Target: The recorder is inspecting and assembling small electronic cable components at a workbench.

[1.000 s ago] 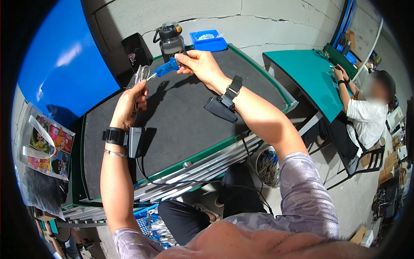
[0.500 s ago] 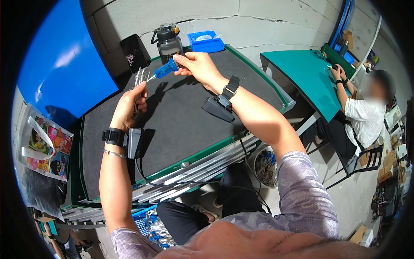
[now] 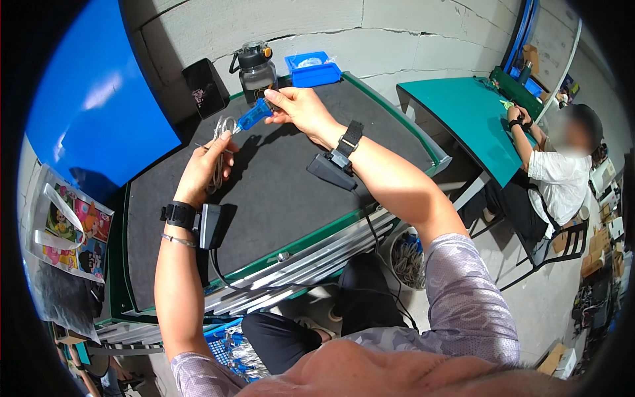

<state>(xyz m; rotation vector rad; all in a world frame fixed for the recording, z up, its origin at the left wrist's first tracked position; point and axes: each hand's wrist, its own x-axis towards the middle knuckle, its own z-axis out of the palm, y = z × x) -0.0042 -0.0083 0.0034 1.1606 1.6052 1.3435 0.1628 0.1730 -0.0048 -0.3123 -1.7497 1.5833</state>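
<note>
My left hand (image 3: 206, 171) is closed on a coiled, see-through grey cable (image 3: 219, 173), whose loops stick out above and below the fingers. A translucent blue plug (image 3: 254, 114) sits at the cable's end. My right hand (image 3: 299, 112) pinches the far end of this plug between thumb and fingers. Both hands are held above the dark mat (image 3: 291, 192) of the workbench, and the plug slants up from the left hand to the right. Each wrist wears a black strap with a small dark box.
Behind the hands stand a dark bottle (image 3: 256, 74), a black phone-like slab (image 3: 206, 88) and a blue tray (image 3: 313, 70). A bucket of cables (image 3: 408, 258) and a blue basket (image 3: 218, 347) are below the bench. At right, a person sits at a green table (image 3: 456, 112).
The plug and both hands have shifted slightly down in the picture. The cable loops by my left hand have changed shape, with more hanging below the fingers. Both grips stay closed.
</note>
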